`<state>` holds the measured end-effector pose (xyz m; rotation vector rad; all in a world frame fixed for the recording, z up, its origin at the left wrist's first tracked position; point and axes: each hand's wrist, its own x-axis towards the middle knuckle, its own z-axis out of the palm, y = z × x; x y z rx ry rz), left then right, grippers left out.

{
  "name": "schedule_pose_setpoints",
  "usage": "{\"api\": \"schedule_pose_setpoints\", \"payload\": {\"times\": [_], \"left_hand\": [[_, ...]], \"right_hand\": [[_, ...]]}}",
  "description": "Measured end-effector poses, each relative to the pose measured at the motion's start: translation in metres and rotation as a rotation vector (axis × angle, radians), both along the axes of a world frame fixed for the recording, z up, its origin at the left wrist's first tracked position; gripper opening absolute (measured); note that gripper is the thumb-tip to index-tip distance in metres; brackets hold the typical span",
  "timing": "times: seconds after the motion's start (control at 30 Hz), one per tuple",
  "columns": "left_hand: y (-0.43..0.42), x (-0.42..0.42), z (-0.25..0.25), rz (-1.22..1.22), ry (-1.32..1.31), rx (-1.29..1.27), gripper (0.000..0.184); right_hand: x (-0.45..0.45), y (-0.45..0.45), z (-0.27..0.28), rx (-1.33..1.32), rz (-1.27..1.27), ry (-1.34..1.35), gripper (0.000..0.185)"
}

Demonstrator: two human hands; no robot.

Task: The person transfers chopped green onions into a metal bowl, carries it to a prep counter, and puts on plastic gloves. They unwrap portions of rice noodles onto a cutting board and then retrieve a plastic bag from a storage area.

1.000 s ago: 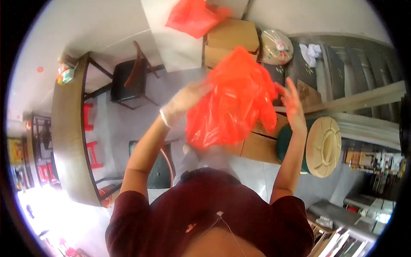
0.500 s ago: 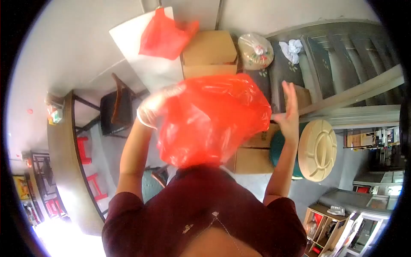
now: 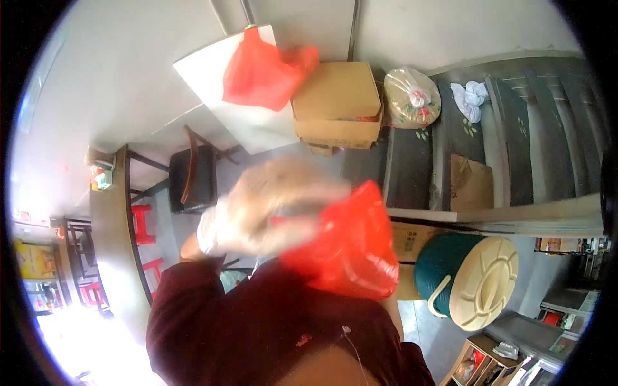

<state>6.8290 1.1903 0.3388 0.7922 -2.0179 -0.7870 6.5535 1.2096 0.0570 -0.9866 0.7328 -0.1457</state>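
Note:
A crumpled red plastic bag [image 3: 354, 251] is held close in front of my chest. My left hand [image 3: 270, 206], in a pale, see-through glove with a white cuff, is at the bag's upper left side. Motion smears its fingers, which overlap the edge of the bag, and I cannot make out whether they grip it. My right hand is hidden, apparently behind the bag; only a strip of the right forearm [image 3: 394, 315] shows below it.
Ahead are a cardboard box [image 3: 338, 96], a second red bag [image 3: 267, 71] and a tied clear bag [image 3: 412, 96]. Stairs [image 3: 412, 161] rise at the right, above a green drum with a cream lid [image 3: 486, 283]. A chair [image 3: 193, 174] and a long table [image 3: 116, 219] stand left.
The red bag has gone from spread wide to bunched smaller, lower and further right. My left hand has swung right and down across it. My right hand, open before, has dropped out of sight.

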Motion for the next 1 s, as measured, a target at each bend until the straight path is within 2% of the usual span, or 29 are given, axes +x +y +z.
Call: {"api": "schedule_pose_setpoints", "payload": {"times": [0.07,0.13,0.17,0.27,0.37,0.47,0.5,0.6,0.67,0.7,0.8,0.87,0.9,0.93,1.0], "left_hand": [[-0.008,0.024,-0.006,-0.491,0.182,0.197,0.041],[-0.025,0.009,-0.03,-0.799,0.127,0.326,0.046],[-0.038,0.006,-0.042,-0.744,-0.138,0.231,0.048],[-0.086,0.025,-0.071,-0.217,-0.666,-0.177,0.081],[-0.141,0.068,-0.102,-0.128,-0.774,-0.148,0.101],[-0.179,0.109,-0.139,-0.414,-0.74,0.302,0.103],[-0.184,0.117,-0.165,-0.404,-0.598,0.363,0.09],[-0.206,0.143,-0.189,-0.465,-0.501,0.578,0.07],[-0.216,0.157,-0.228,-0.44,-0.44,0.614,0.054],[-0.224,0.161,-0.239,-0.426,-0.411,0.625,0.046],[-0.249,0.169,-0.216,-0.07,-0.581,0.557,0.033],[-0.272,0.167,-0.216,-0.158,-0.516,0.655,0.034],[-0.282,0.165,-0.205,-0.206,-0.469,0.695,0.036],[-0.288,0.162,-0.195,-0.254,-0.421,0.735,0.037],[-0.299,0.155,-0.182,-0.581,-0.338,0.832,0.038]], "right_hand": [[0.021,-0.021,0.001,0.012,-0.09,-0.021,0.075],[0.045,-0.043,0.003,0.019,-0.163,-0.036,0.07],[0.059,-0.055,0.002,0.024,-0.199,-0.043,0.068],[0.098,-0.091,0.004,0.052,-0.313,-0.059,0.061],[0.137,-0.118,0.013,0.101,-0.42,-0.053,0.054],[0.164,-0.14,0.028,0.156,-0.536,-0.033,0.048],[0.166,-0.149,0.033,0.168,-0.574,-0.026,0.046],[0.141,-0.169,0.031,0.154,-0.65,-0.054,0.04],[0.106,-0.18,0.024,0.058,-0.673,-0.104,0.039],[0.106,-0.186,0.037,-0.033,-0.711,-0.002,0.045],[0.118,-0.205,0.089,-0.337,-0.777,0.248,0.069],[0.138,-0.211,0.097,-0.582,-0.766,0.34,0.091],[0.146,-0.218,0.092,-0.497,-0.755,0.298,0.119],[0.158,-0.225,0.088,-0.491,-0.743,0.195,0.114],[0.177,-0.232,0.078,-0.482,-0.727,-0.014,0.106]]}}
